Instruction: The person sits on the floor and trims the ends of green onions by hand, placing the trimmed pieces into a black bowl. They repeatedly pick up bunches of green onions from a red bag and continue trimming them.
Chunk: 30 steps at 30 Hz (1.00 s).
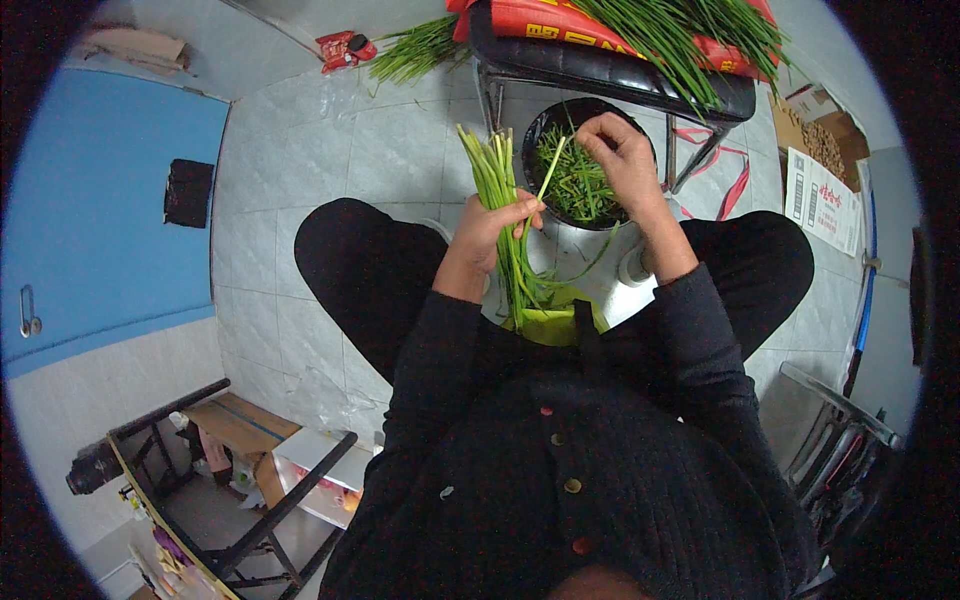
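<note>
My left hand (499, 225) grips a bunch of garlic chives (491, 176) between my knees, pale cut ends up and green leaves hanging down. One chive stalk (553, 169) leans out to the right of the bunch. My right hand (619, 154) is raised over the right side of a round black bin (531, 161), thumb and fingers pinched together. Nothing can be made out between those fingertips. Green leaf scraps (577, 187) fill the bin. Below the bunch, something yellow-green (555, 326) lies at my lap, partly hidden by the hanging leaves.
A black padded stool (622, 75) behind the bin bears a red printed bag (517, 26) and more chives (660, 45). Another chive pile (424, 49) lies left of it. Pink ribbon (735, 187) trails on the tiles. A cardboard box (851, 135) stands right, a black-framed table (292, 510) lower left.
</note>
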### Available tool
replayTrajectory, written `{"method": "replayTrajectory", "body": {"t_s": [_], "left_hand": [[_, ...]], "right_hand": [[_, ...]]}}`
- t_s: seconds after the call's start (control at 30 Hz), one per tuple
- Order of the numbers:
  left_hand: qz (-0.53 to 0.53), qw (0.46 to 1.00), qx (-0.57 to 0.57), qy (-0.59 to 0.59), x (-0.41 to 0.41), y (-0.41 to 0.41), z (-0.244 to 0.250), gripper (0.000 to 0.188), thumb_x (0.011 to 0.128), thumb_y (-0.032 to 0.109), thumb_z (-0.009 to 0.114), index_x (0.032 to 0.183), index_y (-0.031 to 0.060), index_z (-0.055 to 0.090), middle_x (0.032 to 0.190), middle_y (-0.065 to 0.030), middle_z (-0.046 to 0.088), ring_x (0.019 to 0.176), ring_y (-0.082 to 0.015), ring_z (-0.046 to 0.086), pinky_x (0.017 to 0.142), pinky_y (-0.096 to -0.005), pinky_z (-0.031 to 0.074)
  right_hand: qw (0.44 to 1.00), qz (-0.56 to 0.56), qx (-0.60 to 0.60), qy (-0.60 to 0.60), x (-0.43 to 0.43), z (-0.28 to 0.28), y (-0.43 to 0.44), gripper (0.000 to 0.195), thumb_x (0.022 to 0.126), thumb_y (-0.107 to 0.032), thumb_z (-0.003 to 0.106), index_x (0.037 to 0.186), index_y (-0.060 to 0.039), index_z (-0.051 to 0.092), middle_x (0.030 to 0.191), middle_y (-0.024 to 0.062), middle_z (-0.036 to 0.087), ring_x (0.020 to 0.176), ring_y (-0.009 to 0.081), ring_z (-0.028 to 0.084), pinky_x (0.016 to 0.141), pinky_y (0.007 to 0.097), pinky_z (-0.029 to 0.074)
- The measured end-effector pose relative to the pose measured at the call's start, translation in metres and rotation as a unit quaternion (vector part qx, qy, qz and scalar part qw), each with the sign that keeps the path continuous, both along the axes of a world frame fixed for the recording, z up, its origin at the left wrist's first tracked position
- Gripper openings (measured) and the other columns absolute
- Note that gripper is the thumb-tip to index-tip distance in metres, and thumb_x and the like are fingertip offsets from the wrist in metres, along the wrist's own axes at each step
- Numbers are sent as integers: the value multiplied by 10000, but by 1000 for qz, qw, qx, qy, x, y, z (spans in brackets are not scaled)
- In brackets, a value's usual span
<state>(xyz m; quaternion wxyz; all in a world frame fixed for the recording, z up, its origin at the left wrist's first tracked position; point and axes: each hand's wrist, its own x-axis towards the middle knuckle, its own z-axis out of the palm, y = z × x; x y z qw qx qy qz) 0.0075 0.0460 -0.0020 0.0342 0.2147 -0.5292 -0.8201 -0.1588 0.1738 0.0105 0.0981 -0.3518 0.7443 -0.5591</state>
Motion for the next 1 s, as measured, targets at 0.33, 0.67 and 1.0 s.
{"method": "replayTrajectory", "body": {"t_s": [0.33, 0.67, 1.0], "left_hand": [[43, 999, 5, -32, -3, 2, -5, 141, 757, 127, 664, 838, 40, 588, 703, -59, 596, 538, -84, 459, 505, -228, 356], [84, 996, 1, -32, -16, 9, -8, 149, 720, 65, 693, 812, 35, 580, 696, -58, 590, 511, -87, 458, 484, -220, 343], [82, 992, -50, -78, -17, 11, -9, 156, 689, 38, 707, 787, 31, 585, 670, -50, 581, 504, -87, 460, 465, -225, 335]], "right_hand": [[973, -70, 157, 152, -14, -24, 12, 203, 738, -26, 586, 923, -70, 657, 777, 124, 574, 781, 309, 591, 698, 377, 464], [976, 50, 40, -206, 14, -8, 4, 134, 808, -109, 613, 894, -8, 638, 770, 1, 589, 704, 72, 521, 645, 221, 425], [973, 44, 31, -223, 22, -9, -3, 156, 796, -125, 633, 828, 27, 637, 700, 7, 605, 622, 59, 513, 576, 221, 428]]}}
